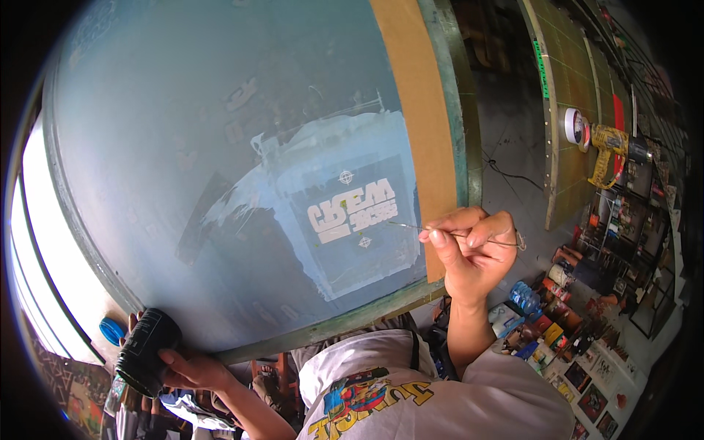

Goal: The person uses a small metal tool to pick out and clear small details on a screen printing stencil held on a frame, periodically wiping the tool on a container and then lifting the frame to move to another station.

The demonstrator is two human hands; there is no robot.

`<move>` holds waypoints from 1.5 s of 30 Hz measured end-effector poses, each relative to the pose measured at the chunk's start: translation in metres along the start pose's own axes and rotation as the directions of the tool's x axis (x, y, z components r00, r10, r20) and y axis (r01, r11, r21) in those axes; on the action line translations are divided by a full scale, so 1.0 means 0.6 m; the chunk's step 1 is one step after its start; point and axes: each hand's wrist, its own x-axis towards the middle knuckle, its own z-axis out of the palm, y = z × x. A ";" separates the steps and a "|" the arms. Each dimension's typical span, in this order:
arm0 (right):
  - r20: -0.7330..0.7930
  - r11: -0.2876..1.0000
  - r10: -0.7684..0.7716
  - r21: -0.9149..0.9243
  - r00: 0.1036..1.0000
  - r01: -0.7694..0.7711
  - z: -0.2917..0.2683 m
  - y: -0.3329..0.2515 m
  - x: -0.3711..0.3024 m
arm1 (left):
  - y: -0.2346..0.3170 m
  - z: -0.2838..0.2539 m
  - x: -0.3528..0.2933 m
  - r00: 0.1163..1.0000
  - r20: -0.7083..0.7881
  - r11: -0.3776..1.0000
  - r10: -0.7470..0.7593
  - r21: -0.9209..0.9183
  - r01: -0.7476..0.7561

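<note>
My right hand (477, 257) pinches a fine, thin brush (497, 240) between thumb and fingers. Its narrow tip points left, over the edge of the pale lettering (367, 213) on a blue-grey printing screen (242, 293). Two round cross-marks flank that lettering inside a lighter blue coated patch (352, 275). At the screen's lower left corner, my left hand (192, 370) is wrapped around a dark cylindrical jar (150, 352), which is tilted. A blue round lid (111, 331) lies beside the jar.
Brown tape (422, 95) runs down the screen's right side, inside its greenish frame (345, 323). Farther right are another framed panel (572, 66), a white tape roll (573, 126) and a yellow heat gun (607, 152). Bottles and cans (550, 323) crowd the lower right.
</note>
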 end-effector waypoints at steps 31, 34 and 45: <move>-0.132 0.987 0.010 0.161 0.991 0.011 -0.001 0.010 0.008 | 0.007 -0.003 -0.005 0.996 0.014 0.994 -0.092 0.058 0.091; -0.100 0.978 0.014 0.208 0.995 0.007 -0.006 0.012 0.006 | 0.003 -0.009 -0.004 0.996 0.020 0.995 -0.090 0.052 0.089; -0.089 0.984 0.056 0.176 0.994 -0.039 -0.007 0.005 0.010 | 0.008 0.001 -0.004 0.999 0.024 0.999 -0.047 0.005 0.047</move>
